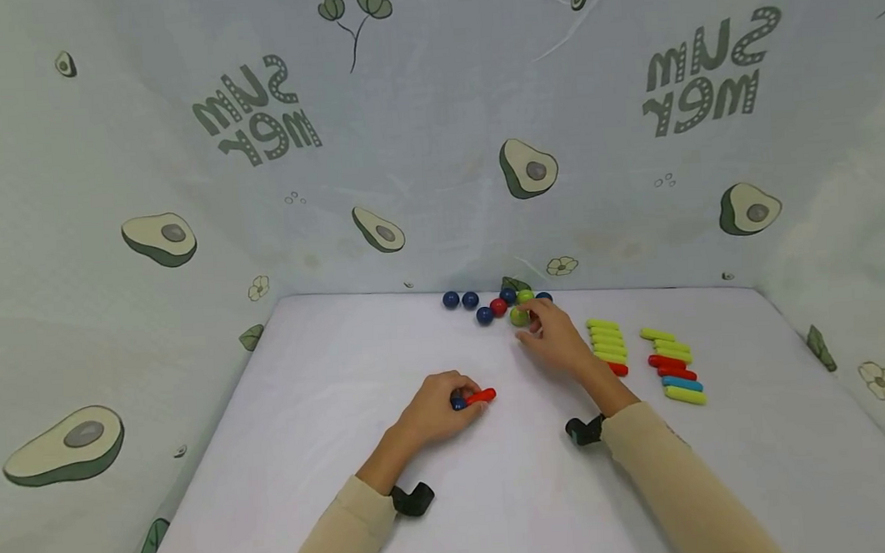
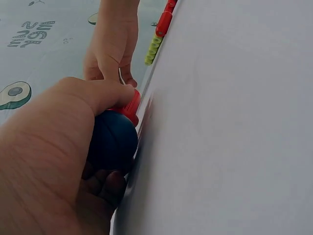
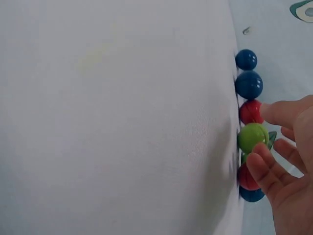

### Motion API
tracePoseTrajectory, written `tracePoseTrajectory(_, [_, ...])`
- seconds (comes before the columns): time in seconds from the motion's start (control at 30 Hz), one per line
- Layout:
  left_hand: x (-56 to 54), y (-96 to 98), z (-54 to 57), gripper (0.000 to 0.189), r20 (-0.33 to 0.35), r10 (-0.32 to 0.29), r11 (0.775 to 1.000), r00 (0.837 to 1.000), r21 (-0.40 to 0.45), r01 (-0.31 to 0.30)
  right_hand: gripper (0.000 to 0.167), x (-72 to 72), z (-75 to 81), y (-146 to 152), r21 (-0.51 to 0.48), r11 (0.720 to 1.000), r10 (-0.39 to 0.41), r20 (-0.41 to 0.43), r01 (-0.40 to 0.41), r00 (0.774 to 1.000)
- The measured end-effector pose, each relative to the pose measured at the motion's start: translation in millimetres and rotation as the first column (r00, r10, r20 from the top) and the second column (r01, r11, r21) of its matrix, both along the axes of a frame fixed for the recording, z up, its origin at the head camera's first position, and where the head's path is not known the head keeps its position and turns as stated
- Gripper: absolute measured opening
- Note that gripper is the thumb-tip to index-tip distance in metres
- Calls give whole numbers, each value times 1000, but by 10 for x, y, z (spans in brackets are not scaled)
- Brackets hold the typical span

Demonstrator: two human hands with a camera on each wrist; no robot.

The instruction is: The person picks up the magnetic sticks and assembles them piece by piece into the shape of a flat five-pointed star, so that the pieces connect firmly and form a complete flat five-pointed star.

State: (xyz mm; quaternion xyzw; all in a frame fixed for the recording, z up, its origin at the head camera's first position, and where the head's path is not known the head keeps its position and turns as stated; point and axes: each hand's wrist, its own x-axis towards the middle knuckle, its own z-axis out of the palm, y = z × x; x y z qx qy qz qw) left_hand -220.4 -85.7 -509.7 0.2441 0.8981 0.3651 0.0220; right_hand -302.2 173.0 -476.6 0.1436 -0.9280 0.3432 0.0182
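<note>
My left hand (image 1: 442,406) is low over the table, its fingers curled round a dark blue ball (image 2: 112,139) and a short red stick (image 1: 482,396). In the left wrist view, the thumb lies along the red stick just above the ball. Farther back, my right hand (image 1: 554,337) is at the cluster of balls, thumb and fingers spread apart. A green ball (image 3: 253,138) sits between them in the right wrist view; no firm grip on it shows. Close to the thumb there is a red ball (image 3: 251,112).
Several blue balls (image 1: 451,300) and another green ball line the table's back edge. Right of my right arm lie two columns of short sticks: yellow-green ones (image 1: 607,340) with red, and a mixed column with a blue stick (image 1: 682,383). A printed cloth (image 1: 435,143) hangs behind.
</note>
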Motion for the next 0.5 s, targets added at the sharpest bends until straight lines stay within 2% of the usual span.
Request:
tracePoseTrajectory(0.1, [-8, -14, -7, 22, 3, -5, 999, 1000, 38, 5, 53, -86, 14, 11, 35, 999, -2, 26, 1, 1000])
tracePoseTrajectory(0.3, [-15, -9, -40, 21, -4, -19, 998, 1000, 52, 19, 61, -127, -36, 49, 121, 993, 12, 60, -19, 998])
tracePoseTrajectory(0.4, [-16, -13, -50, 20, -2, -18, 997, 1000, 75, 18, 59, -131, -53, 39, 128, 992, 5, 56, -12, 998])
tracePoseTrajectory(0.5, [-12, -21, -59, 19, 5, -10, 996, 1000, 91, 10, 50, -132, -62, 10, 105, 995, -9, 47, 4, 999])
